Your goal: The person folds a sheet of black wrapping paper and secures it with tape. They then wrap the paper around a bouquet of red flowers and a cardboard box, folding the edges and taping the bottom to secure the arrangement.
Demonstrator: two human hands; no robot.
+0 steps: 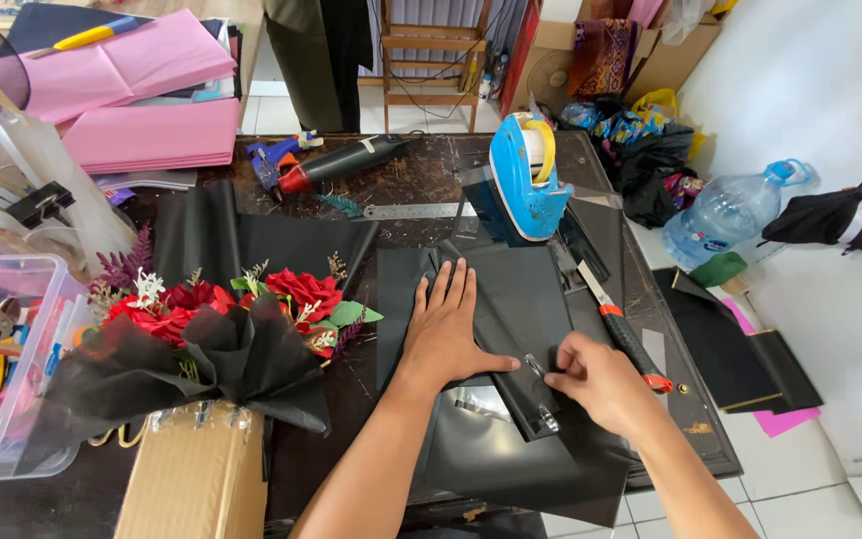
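Here, left hand [448,324] spread flat, holding nothing, pinning thin black folded wrapping sheet [511,299] at centre of dark surface [421,185] | right hand [596,379] pinched shut on small silver stapler [541,389] at sheet's near edge | sheet judged light, limp, slippery, crease-prone; grip by folded edge | red flower bouquet [221,319] left.

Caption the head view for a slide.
Left hand flattens black paper; right hand pinches its edge beside a red-flower bouquet.

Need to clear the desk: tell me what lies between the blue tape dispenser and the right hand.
In the head view, a utility knife with a black and orange handle lies on the black sheet between the blue tape dispenser and the right hand.
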